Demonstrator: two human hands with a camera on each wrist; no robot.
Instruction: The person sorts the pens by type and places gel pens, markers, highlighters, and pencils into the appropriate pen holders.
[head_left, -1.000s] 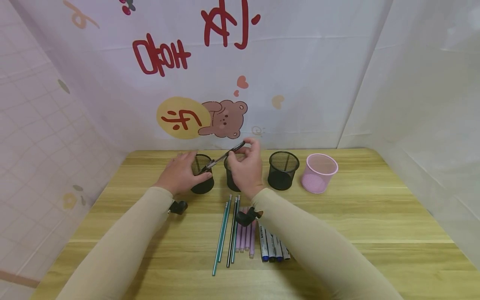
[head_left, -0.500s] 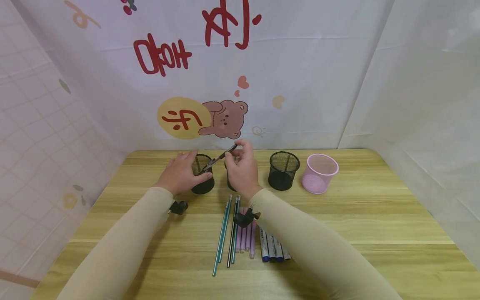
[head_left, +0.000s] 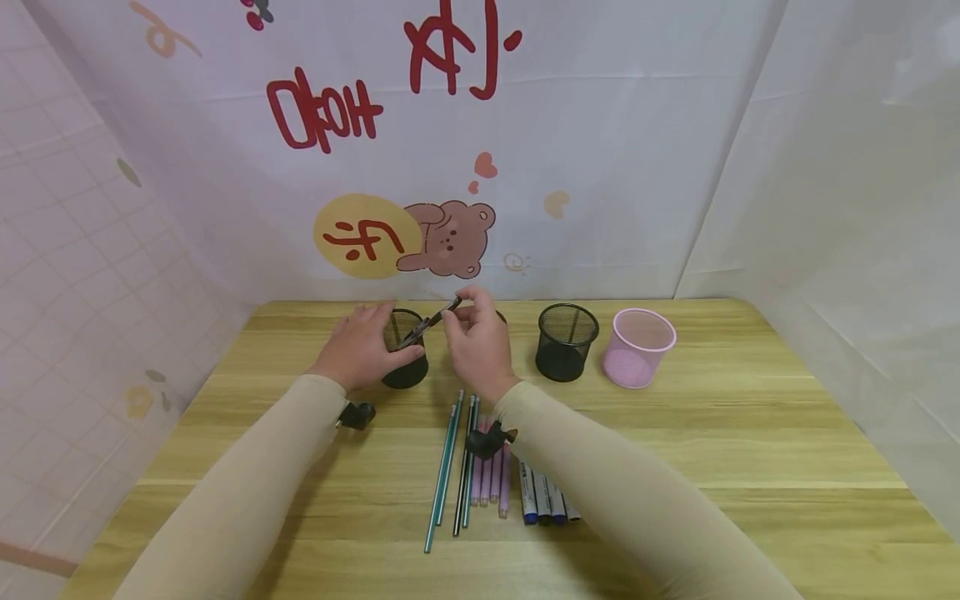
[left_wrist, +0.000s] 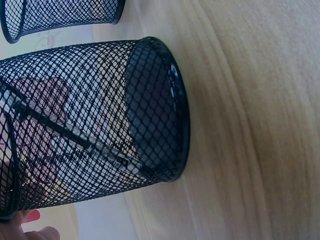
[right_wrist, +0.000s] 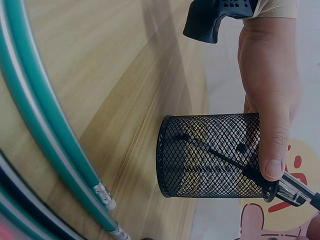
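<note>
My left hand point(head_left: 358, 348) grips the leftmost black mesh pen holder point(head_left: 406, 372), its thumb point(right_wrist: 272, 150) along the side by the rim in the right wrist view. My right hand point(head_left: 482, 348) pinches the upper end of a black pen point(head_left: 444, 312) between thumb and index finger. That pen slants down to the left into the holder's mouth. Through the mesh in the left wrist view, a clear-barrelled pen point(left_wrist: 62, 129) lies diagonally with its tip by the base. A clip point(right_wrist: 290, 196) shows just outside the rim in the right wrist view.
Behind my right hand another mesh holder is mostly hidden. Farther right stand a black holder point(head_left: 566, 342) and a pink one point(head_left: 639, 348). Teal and black striped pencils point(head_left: 450, 467), lilac pens point(head_left: 491, 479) and capped markers point(head_left: 543, 492) lie in front on the wooden table point(head_left: 750, 450).
My right hand has moved left and slightly down, and the pen has slid farther into the leftmost holder. My left hand keeps its place on that holder.
</note>
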